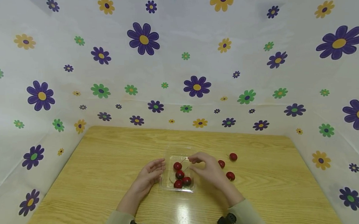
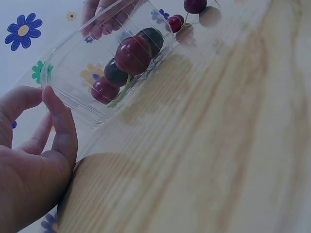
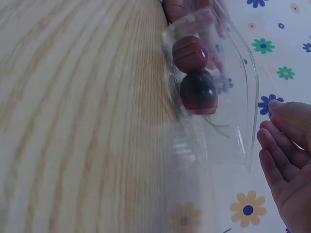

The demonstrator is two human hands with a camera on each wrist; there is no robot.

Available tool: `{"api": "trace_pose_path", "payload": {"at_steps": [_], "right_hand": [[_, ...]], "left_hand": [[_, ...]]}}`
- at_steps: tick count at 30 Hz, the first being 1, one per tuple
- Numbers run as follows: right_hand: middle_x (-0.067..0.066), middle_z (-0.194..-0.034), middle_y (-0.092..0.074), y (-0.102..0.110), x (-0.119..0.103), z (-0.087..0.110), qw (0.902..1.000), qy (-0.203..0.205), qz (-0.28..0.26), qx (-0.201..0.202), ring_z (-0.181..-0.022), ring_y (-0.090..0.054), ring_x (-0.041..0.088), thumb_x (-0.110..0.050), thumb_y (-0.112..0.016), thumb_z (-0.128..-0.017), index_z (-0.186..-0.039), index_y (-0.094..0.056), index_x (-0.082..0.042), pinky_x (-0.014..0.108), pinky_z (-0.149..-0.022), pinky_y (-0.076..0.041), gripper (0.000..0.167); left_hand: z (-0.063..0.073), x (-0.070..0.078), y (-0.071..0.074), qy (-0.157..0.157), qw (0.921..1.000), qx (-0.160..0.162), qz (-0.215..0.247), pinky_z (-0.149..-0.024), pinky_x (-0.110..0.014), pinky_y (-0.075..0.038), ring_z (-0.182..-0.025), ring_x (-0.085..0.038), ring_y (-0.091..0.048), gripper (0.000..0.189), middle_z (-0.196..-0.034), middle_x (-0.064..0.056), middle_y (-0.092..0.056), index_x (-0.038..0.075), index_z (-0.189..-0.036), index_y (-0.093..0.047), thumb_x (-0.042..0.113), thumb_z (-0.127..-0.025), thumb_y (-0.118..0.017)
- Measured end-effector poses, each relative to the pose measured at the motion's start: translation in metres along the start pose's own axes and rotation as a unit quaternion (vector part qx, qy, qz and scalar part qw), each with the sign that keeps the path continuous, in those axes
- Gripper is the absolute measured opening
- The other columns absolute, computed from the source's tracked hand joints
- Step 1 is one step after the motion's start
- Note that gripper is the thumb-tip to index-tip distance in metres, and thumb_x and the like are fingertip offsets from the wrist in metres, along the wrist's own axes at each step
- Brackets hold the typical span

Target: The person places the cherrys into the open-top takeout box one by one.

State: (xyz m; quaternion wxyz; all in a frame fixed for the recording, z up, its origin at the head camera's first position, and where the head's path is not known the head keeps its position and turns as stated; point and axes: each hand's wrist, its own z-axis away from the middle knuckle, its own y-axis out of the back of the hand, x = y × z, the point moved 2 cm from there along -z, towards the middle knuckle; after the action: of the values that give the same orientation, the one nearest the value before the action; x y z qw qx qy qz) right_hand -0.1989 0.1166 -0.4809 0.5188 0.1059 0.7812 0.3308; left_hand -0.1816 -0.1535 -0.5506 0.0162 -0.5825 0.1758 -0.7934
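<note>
the back and sides are closed in by a flower-printed sheet (image 1: 169,68), and before it a wood-grained bench (image 1: 116,149) is seen. on the bench a clear plastic tray (image 1: 172,189) is set between the left grip (image 1: 150,176) and the right grip (image 1: 208,169); being seemingly light, it could be tipped or slid if a rim were knocked. the left grip is loosely curved at the tray's left wall, nothing being clasped, so little resistance might be offered to a push. by the right grip, at the tray's right edge, nothing is held, a gap being left between thumb and fingers. four cherries (image 1: 180,174) are gathered in the tray, toward its near side; three loose cherries (image 1: 230,176) are scattered rightward and could be set rolling by a brushing wrist. near the right fingertips a thin stem (image 1: 183,160) could be snagged, its cherry being dragged out
</note>
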Motion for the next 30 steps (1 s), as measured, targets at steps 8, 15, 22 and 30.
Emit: {"api": "trace_pose_path", "payload": {"at_steps": [8,15,22,30], "right_hand": [[0.006,-0.111,-0.078,0.011,0.008,0.001,0.9997,-0.006,0.015,0.018,-0.101,-0.074,0.025,-0.004,-0.082,-0.092,-0.119,-0.076,-0.004,0.048,-0.093,-0.062,0.028],[0.007,-0.113,-0.078,0.02,0.015,0.002,0.9991,-0.015,0.021,0.033,-0.1,-0.075,0.025,-0.002,-0.083,-0.09,-0.118,-0.076,-0.003,0.045,-0.093,-0.062,0.03],[0.01,-0.111,-0.078,0.031,0.021,0.005,0.9979,-0.019,0.034,0.051,-0.099,-0.074,0.028,0.0,-0.083,-0.089,-0.117,-0.076,0.0,0.043,-0.089,-0.063,0.029],[0.012,-0.116,-0.078,0.047,0.027,0.01,0.9945,-0.074,0.029,0.068,-0.105,-0.073,0.032,-0.005,-0.081,-0.092,-0.121,-0.076,-0.004,0.045,-0.078,-0.063,0.029]], "left_hand": [[-0.001,0.0,0.0,0.004,1.0,0.007,-0.004,-0.08,-0.018,-0.054,-0.114,-0.006,-0.061,0.059,-0.136,-0.002,-0.059,-0.005,-0.158,-0.04,-0.002,-0.102,-0.06],[-0.001,0.001,0.0,0.006,1.0,0.007,-0.005,-0.08,-0.018,-0.054,-0.114,-0.006,-0.061,0.058,-0.135,-0.001,-0.06,-0.004,-0.157,-0.04,-0.001,-0.103,-0.06],[-0.001,0.001,0.001,0.008,0.9999,0.005,-0.006,-0.08,-0.017,-0.054,-0.114,-0.006,-0.061,0.058,-0.135,0.0,-0.06,-0.004,-0.158,-0.04,-0.001,-0.103,-0.059],[-0.001,0.002,0.0,0.009,0.9999,0.002,-0.005,-0.08,-0.017,-0.054,-0.113,-0.005,-0.061,0.058,-0.133,0.001,-0.06,-0.005,-0.158,-0.039,-0.002,-0.104,-0.059]]}}
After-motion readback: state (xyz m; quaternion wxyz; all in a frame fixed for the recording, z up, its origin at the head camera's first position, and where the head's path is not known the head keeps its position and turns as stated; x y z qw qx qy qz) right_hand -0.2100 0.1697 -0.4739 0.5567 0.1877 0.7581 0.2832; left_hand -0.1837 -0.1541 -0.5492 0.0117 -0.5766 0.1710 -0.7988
